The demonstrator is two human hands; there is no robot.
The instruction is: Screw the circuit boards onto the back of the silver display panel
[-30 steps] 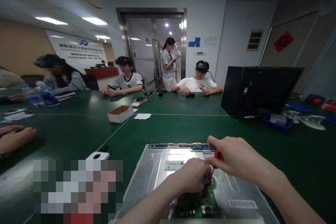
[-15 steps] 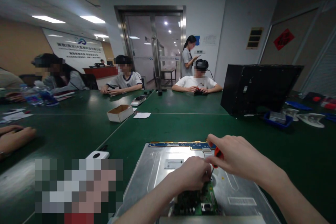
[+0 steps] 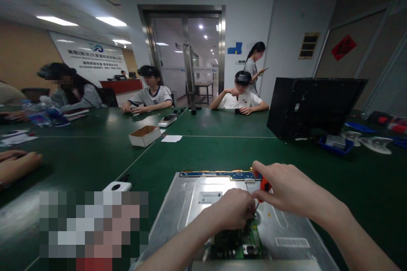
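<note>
Table (image 3: 210, 152): green, under metal panel (image 3: 190, 201) | doors (image 3: 171, 59): glass | wall (image 3: 249, 17): white

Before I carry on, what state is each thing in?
Red-handled screwdriver, held in right hand, shaft slanting down
Left hand, curled beside the shaft, grip hidden
Metal panel, lying flat
Green circuit board, on the panel, partly hidden
White box, open-topped
Black casing, upright
Ceiling lights, lit

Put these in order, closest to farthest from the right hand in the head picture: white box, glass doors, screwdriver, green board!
1. Screwdriver: gripped in the right hand.
2. Green board: on the metal panel, lower left.
3. White box: farther off, left, on the table.
4. Glass doors: beyond the table, farthest.
</note>
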